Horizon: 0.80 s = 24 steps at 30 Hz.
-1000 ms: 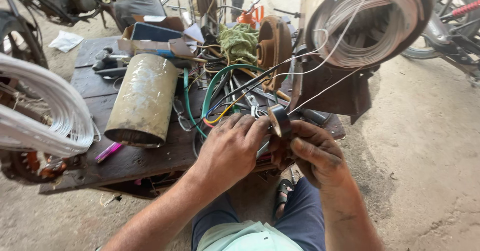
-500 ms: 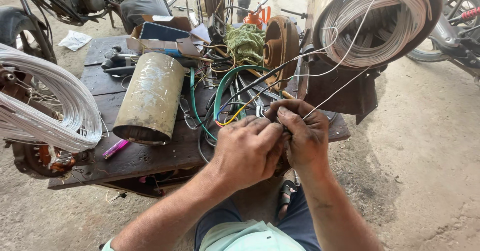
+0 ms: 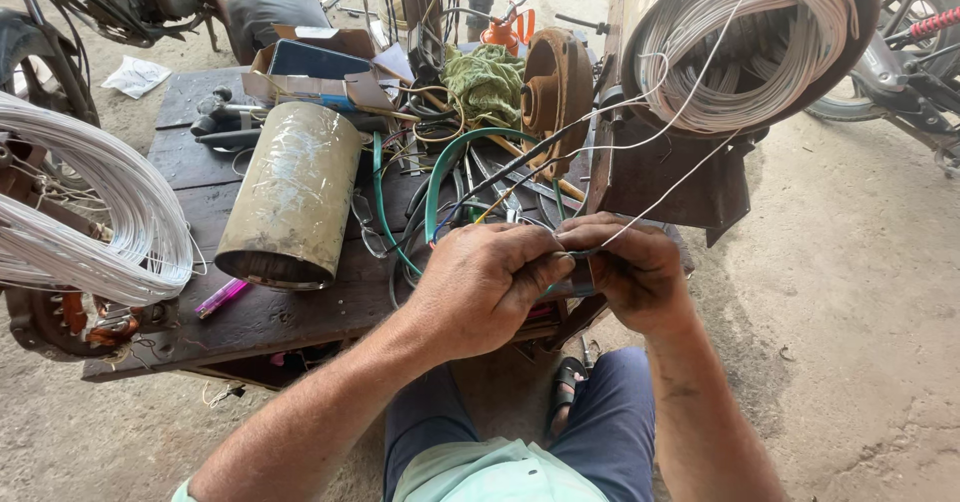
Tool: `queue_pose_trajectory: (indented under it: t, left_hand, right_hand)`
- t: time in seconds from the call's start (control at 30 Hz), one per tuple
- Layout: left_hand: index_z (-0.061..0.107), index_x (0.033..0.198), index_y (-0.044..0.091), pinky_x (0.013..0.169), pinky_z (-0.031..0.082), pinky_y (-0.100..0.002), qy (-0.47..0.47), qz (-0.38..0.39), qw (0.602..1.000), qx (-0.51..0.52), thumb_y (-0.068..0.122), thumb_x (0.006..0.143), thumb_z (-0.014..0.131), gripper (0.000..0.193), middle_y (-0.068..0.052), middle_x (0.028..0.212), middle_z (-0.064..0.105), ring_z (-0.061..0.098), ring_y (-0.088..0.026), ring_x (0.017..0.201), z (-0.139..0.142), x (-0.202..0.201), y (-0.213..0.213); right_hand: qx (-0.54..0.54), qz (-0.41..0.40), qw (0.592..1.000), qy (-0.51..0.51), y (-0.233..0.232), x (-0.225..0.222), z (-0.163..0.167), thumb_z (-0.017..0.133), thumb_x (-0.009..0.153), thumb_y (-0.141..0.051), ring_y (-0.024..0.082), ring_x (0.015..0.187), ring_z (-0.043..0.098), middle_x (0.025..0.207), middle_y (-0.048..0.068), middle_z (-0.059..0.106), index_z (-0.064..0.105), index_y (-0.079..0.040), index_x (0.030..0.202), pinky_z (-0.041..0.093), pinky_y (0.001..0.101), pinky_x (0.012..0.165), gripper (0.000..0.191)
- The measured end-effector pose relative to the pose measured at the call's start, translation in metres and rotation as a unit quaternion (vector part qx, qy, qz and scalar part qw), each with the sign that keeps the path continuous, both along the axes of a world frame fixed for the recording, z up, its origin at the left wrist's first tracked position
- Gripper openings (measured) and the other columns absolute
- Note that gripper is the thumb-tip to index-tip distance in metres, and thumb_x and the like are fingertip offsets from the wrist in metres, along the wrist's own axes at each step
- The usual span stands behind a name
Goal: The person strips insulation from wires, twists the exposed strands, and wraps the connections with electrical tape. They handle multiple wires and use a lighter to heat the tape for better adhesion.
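The left hand (image 3: 480,287) and right hand (image 3: 632,270) meet above the near edge of the dark wooden counter (image 3: 200,162). The fingers of both are pressed together, pinching a thin dark sleeve (image 3: 583,254) between them. White wires (image 3: 660,187) run from it up to the motor winding (image 3: 755,47). A metal cylinder (image 3: 292,192) lies left.

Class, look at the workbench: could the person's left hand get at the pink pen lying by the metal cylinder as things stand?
Probably yes. The pink pen lies in the open on the board near its front edge, left of the left hand, with nothing over it. But that hand is pinching a thin wire and would have to let go.
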<state>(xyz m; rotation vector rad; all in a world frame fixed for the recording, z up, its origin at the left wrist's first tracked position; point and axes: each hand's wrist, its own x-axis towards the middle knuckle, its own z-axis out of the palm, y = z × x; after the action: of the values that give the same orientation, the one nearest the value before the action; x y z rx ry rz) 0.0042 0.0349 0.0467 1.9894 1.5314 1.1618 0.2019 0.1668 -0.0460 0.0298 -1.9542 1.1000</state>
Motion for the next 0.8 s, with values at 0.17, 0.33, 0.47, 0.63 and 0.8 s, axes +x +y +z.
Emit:
queue_pose_trajectory:
  t: [0.17,0.33,0.47,0.63,0.8]
  left_hand:
    - [0.073,0.096,0.009,0.062,0.055,-0.041,-0.031,-0.008,0.999,-0.021,0.023,0.095,0.067,0.015,-0.012,0.079,0.072,0.073,-0.029,0.072,-0.003,-0.005,0.001]
    - [0.067,0.105,0.009,0.073,0.056,-0.045,0.138,0.037,0.979,0.146,0.017,0.093,0.067,0.015,-0.011,0.09,0.074,0.074,-0.032,0.085,-0.013,-0.006,-0.004]
    - [0.064,0.126,0.007,0.083,0.057,-0.048,0.229,0.064,0.948,0.211,0.012,0.085,0.069,0.041,-0.013,0.098,0.073,0.072,-0.034,0.091,-0.022,0.002,-0.006]
    - [0.063,0.124,0.002,0.082,0.056,-0.046,0.216,0.09,0.961,0.146,0.003,0.081,0.067,0.043,-0.016,0.1,0.07,0.069,-0.036,0.097,-0.023,0.007,-0.008]
    - [0.063,0.11,-0.001,0.081,0.055,-0.046,0.174,0.067,0.973,0.136,0.005,0.076,0.066,0.035,-0.018,0.098,0.067,0.067,-0.037,0.094,-0.023,0.015,-0.008]
  right_hand:
    - [-0.141,0.078,0.987,0.014,-0.008,0.003,-0.005,0.068,0.106,-0.014,0.023,0.11,0.071,0.122,0.018,0.07,0.066,0.003,0.131,0.059,0.0336,0.094,0.03]
    - [-0.358,0.151,0.919,0.063,-0.031,0.007,-0.01,0.067,0.105,-0.012,0.025,0.085,0.075,0.101,0.02,0.074,0.061,0.006,0.131,0.063,0.0331,0.072,0.032]
    - [-0.442,0.135,0.882,0.094,-0.044,0.008,-0.002,0.067,0.109,-0.014,0.021,0.075,0.071,0.094,0.02,0.073,0.06,0.01,0.124,0.059,0.0299,0.065,0.029]
    - [-0.494,0.125,0.859,0.045,-0.041,0.005,0.013,0.068,0.101,-0.02,0.02,0.075,0.073,0.093,0.016,0.073,0.062,0.007,0.12,0.06,0.0303,0.066,0.034]
    - [-0.383,0.079,0.918,0.062,-0.042,-0.007,0.02,0.076,0.103,-0.013,0.021,0.089,0.071,0.107,0.018,0.073,0.061,0.006,0.121,0.06,0.0313,0.079,0.031]
